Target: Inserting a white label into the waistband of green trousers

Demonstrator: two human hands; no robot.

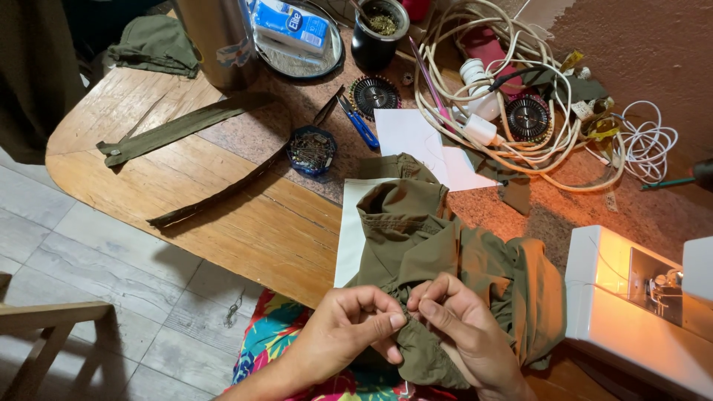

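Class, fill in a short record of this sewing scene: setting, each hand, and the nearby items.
Setting: wooden table beside a white sewing machine
Left hand: pinching the olive garment
Right hand: pinching the same fold, fingertips meeting the left's
Nearby: pin box, blue scissors, fabric strips, tangled cords

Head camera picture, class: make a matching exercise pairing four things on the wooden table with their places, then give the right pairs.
Things:
1. olive-green cloth garment
2. blue-handled scissors
3. small blue tub of pins
4. white sewing machine

Places:
A. at the right edge, lit by its lamp
B. left of the white paper sheet, beside a round black pin wheel
C. pinched between the left hand and right hand
D. near the table's middle, beside a long strip of olive fabric

Pairs: 1-C, 2-B, 3-D, 4-A
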